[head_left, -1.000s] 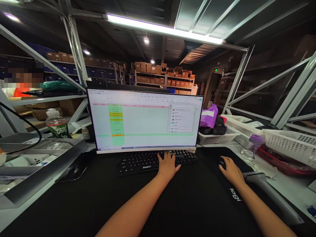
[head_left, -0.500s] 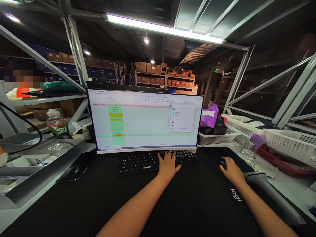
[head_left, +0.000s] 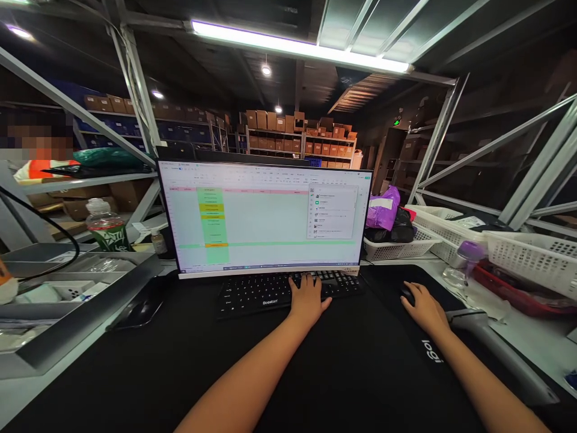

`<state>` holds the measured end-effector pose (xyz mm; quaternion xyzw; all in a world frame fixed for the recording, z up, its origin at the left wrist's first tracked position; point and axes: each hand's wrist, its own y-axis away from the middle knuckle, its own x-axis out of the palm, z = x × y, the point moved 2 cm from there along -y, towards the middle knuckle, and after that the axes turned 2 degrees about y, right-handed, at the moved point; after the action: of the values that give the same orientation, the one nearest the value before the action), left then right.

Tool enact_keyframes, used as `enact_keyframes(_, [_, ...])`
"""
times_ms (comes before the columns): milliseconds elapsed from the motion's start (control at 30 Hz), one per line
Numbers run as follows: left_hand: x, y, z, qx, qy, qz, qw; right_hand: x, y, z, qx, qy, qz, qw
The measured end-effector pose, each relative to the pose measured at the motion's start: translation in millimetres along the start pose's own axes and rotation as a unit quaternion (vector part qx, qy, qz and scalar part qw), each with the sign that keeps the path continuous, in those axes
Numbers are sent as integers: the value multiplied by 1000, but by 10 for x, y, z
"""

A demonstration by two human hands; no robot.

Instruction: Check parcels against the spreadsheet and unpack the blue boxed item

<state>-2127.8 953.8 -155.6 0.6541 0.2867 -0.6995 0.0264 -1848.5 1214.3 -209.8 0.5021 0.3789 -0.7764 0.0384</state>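
My left hand (head_left: 308,299) rests on the right part of a black keyboard (head_left: 256,293), fingers spread over the keys and thumb out to the side. Farther right, my right hand (head_left: 424,308) is curled over a black computer mouse (head_left: 408,294), which its fingers partly cover. The mouse lies on a black mouse pad (head_left: 431,352) with white lettering. Behind the keyboard stands a monitor (head_left: 265,222) showing a spreadsheet with a green column, a few yellow and orange cells and a small list window at the right. A grey handheld scanner (head_left: 500,349) lies beside my right wrist.
White plastic baskets (head_left: 532,258) and a purple parcel (head_left: 383,209) stand at the right. To the left are a grey divided tray (head_left: 90,307), a drink bottle (head_left: 107,225) and a black glossy object (head_left: 137,310). Another person (head_left: 45,165) is behind the rack at far left.
The view has shifted very slightly. Both hands stay in the same places, on the keyboard and the mouse, and the screen looks the same.
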Motion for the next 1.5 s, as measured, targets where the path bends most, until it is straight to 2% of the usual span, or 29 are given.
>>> enact_keyframes(400, [14,1,-8,-1,-4,8,1000,-5,-5,-15,7,17,13,1000])
enact_keyframes(600, [19,-1,-4,-1,-11,-1,1000,6,-4,-26,-15,-6,5,1000])
enact_keyframes(800, [15,-1,-3,2,-15,5,1000,-8,4,-23,9,7,16,1000])
enact_keyframes(1000, [17,2,-8,2,-17,-1,1000,63,2,-83,-10,-1,-7,1000])
enact_keyframes(1500, [15,2,-10,2,-12,4,1000,58,-13,-68,-13,-1,-3,1000])
